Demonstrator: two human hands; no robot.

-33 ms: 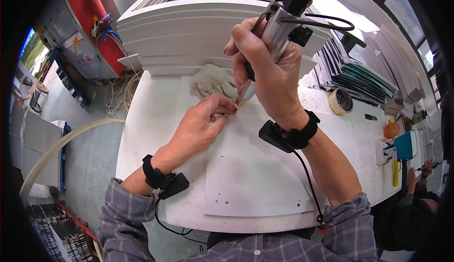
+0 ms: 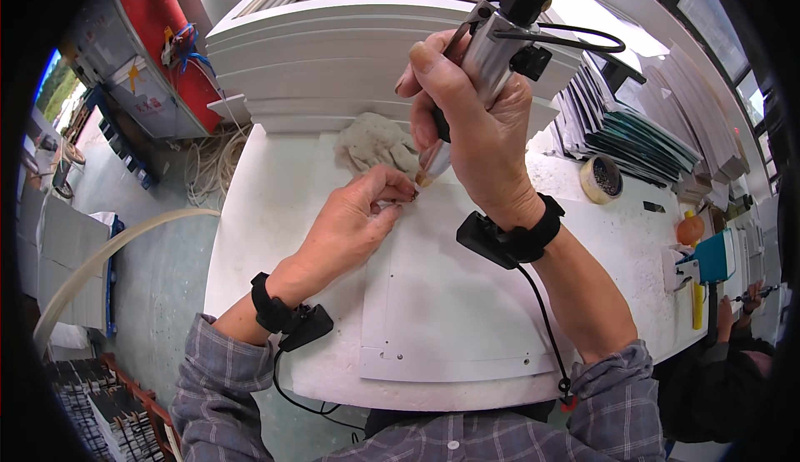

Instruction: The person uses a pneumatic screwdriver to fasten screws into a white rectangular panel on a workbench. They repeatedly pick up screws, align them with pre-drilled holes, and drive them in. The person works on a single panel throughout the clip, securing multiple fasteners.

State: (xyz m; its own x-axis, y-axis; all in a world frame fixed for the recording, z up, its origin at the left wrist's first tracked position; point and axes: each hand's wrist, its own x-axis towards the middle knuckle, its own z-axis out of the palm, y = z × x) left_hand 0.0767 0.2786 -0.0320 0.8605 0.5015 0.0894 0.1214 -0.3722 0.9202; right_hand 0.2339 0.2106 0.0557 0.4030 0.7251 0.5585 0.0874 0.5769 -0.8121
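My right hand (image 2: pixel 475 129) is wrapped around a silver powered screwdriver (image 2: pixel 492 41), held almost upright with a black cable looping off its top. Its tip (image 2: pixel 423 180) points down at the far left corner of a flat white panel (image 2: pixel 450 295) that lies on the white table (image 2: pixel 267 212). My left hand (image 2: pixel 358 220) rests on the table beside the panel. Its thumb and fingers pinch a small dark screw (image 2: pixel 413 198) right under the driver tip. Both wrists wear black bands with small boxes.
A crumpled grey rag (image 2: pixel 375 141) lies just behind the hands. Stacked white slatted panels (image 2: pixel 333 54) fill the back. A tape roll (image 2: pixel 602 179), dark sheet stacks (image 2: pixel 633 129) and an orange object (image 2: pixel 690 230) sit right. A co-worker's hand (image 2: pixel 754 299) is at the right edge.
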